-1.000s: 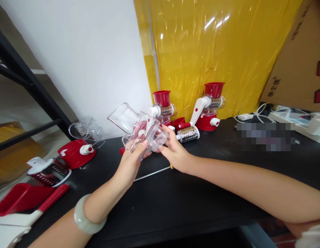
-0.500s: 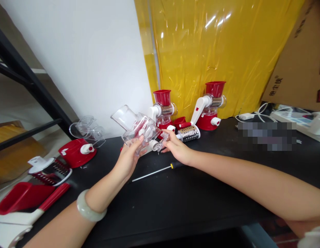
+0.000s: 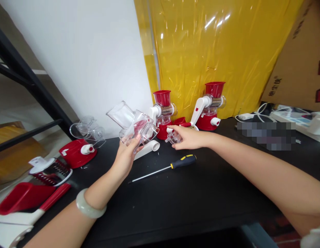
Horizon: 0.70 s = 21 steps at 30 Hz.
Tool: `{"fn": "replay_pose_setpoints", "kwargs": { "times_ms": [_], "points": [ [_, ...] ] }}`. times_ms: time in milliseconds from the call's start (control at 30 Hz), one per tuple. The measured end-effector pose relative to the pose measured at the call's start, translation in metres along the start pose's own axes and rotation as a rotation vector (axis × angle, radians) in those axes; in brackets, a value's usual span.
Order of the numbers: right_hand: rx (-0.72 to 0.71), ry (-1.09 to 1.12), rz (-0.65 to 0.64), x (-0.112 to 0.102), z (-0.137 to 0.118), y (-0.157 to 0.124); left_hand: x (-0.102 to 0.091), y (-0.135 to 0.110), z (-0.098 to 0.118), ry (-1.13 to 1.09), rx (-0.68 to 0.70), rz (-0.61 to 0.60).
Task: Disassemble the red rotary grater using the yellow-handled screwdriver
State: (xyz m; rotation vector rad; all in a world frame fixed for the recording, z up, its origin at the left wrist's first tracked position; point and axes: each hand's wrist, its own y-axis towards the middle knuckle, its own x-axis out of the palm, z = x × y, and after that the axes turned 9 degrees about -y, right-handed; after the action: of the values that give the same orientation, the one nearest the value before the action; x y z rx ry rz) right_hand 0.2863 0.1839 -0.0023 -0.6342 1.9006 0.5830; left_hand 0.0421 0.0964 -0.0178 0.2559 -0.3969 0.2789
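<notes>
My left hand (image 3: 127,155) is closed around a clear plastic grater housing (image 3: 121,115), its square chute tilted up to the left. Between the fingertips of my right hand (image 3: 194,137) is a small clear plastic part (image 3: 173,137), apart from the housing; its exact kind is unclear. Below the hands lies a screwdriver (image 3: 184,161) with a dark blue and yellow handle, its tip pointing left. A white crank arm (image 3: 147,150) rests on the table behind my left hand. My right hand mostly hides a metal grater drum behind it.
Two red rotary graters (image 3: 162,98) (image 3: 214,90) stand against the yellow sheeting. At left on the black table (image 3: 155,206) are a red base (image 3: 77,153) with clear plastic on it, a slicing drum (image 3: 50,171) and a red hopper (image 3: 24,198). A power strip (image 3: 291,117) lies at right.
My right hand has moved right, drawing the small clear part away from the housing. My left hand has shifted slightly left with the housing. The screwdriver's handle has come into full view.
</notes>
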Motion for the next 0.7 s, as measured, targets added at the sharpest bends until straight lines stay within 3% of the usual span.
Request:
{"fn": "replay_pose_setpoints", "kwargs": {
  "times_ms": [100, 267, 533, 700],
  "points": [
    [0.009, -0.039, -0.084, -0.009, 0.007, 0.0, -0.001, -0.001, 0.0, 0.005, 0.009, -0.035],
    [-0.01, -0.072, -0.054, -0.013, 0.013, 0.002, -0.002, -0.003, -0.003, 0.001, 0.013, -0.02],
    [-0.069, -0.12, -0.083, -0.004, 0.009, 0.002, -0.002, -0.006, -0.004, -0.034, -0.019, -0.003],
    [-0.194, -0.168, -0.04, 0.005, 0.006, 0.002, -0.001, -0.006, -0.003, -0.038, -0.03, 0.006]
  ]
}}
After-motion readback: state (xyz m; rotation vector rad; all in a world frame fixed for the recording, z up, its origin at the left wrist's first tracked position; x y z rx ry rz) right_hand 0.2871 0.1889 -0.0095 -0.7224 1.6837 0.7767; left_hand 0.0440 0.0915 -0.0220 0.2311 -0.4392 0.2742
